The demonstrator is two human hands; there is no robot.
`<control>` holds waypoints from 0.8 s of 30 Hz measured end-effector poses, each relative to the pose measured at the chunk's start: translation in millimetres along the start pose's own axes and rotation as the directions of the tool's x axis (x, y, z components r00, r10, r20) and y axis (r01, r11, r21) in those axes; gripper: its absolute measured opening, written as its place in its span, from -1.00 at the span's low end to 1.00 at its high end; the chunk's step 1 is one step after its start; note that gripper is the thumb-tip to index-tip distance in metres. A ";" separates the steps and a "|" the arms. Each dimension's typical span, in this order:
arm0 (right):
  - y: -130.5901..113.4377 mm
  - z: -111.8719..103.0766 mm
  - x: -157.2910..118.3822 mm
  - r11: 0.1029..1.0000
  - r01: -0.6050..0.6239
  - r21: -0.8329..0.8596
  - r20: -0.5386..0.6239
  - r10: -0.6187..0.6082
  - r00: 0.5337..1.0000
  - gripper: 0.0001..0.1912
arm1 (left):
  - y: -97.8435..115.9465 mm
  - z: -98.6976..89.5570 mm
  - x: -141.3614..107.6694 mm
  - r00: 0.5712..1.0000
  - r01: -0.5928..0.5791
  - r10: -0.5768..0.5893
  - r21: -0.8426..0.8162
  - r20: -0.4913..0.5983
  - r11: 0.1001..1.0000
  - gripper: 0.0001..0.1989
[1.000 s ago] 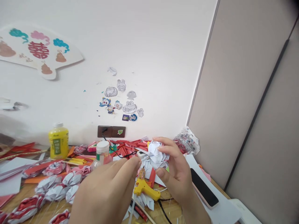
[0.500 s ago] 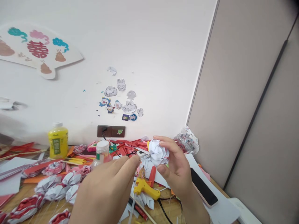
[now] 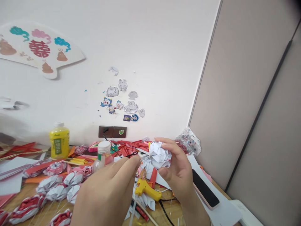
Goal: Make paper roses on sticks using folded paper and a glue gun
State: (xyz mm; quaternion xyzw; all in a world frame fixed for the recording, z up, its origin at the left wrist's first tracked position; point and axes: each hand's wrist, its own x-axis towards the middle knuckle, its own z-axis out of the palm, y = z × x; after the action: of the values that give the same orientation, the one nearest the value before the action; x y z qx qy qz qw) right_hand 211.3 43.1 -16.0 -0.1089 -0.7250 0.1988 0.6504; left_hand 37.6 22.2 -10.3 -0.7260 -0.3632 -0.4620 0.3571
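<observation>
While my right hand (image 3: pixel 180 169) grips a white paper flower (image 3: pixel 160 154) in the air over the cluttered table (image 3: pixel 172 208), my fingers curve around its top and far side, and my thumb rests near its lower edge. Something thin stretches from the flower toward my left hand (image 3: pixel 108 188), which has its back turned up and its fingertips drawn together; I cannot tell whether they pinch it.

Below the flower, between my 2 hands, sits a yellow glue gun (image 3: pixel 148 191), nozzle pointing up, its black cable (image 3: pixel 165 212) trailing across the wood. Folded white paper pieces (image 3: pixel 148 201) lie beside it. To my right, 1 phone (image 3: pixel 205 189) rests on a white sheet (image 3: pixel 229 216).

Just beyond my left hand stands a clear jar (image 3: pixel 104 147) with a white cap; farther left, 1 yellow bottle (image 3: pixel 59 144) stands upright near the wall (image 3: pixel 164 62). Red strips (image 3: pixel 125 150) are heaped at the back, and red-and-white paper flowers (image 3: pixel 28 207) spread over the left side.

On the white wall, cartoon cut-outs (image 3: pixel 131 107) cluster above a dark socket plate (image 3: pixel 112 131) with 1 plug in it, and a painted fan shape (image 3: pixel 39 50) hangs at upper left. Grey panels (image 3: pixel 254 78) fill the right.
</observation>
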 end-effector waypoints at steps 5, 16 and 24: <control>-1.1 0.8 -0.4 1.000 -0.002 0.001 -0.004 0.002 1.000 -0.67 | 3.7 -1.3 3.0 0.998 0.035 -0.035 -0.014 -0.045 0.999 -0.76; -2.0 1.2 1.3 1.000 -0.005 0.003 0.003 0.005 1.000 -0.68 | 2.4 -2.1 0.5 0.999 0.011 -0.012 -0.029 -0.039 1.000 -0.76; -2.3 0.7 1.3 1.000 -0.006 -0.026 -0.014 0.006 1.000 -0.68 | -5.7 0.3 -5.5 0.997 -0.065 0.067 -0.036 0.033 0.997 -0.82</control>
State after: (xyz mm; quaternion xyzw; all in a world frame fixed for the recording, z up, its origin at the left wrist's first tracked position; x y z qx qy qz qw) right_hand 210.7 41.4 -13.9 -0.1208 -0.7227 0.1904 0.6533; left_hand 31.2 24.1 -14.5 -0.7515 -0.3370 -0.4436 0.3534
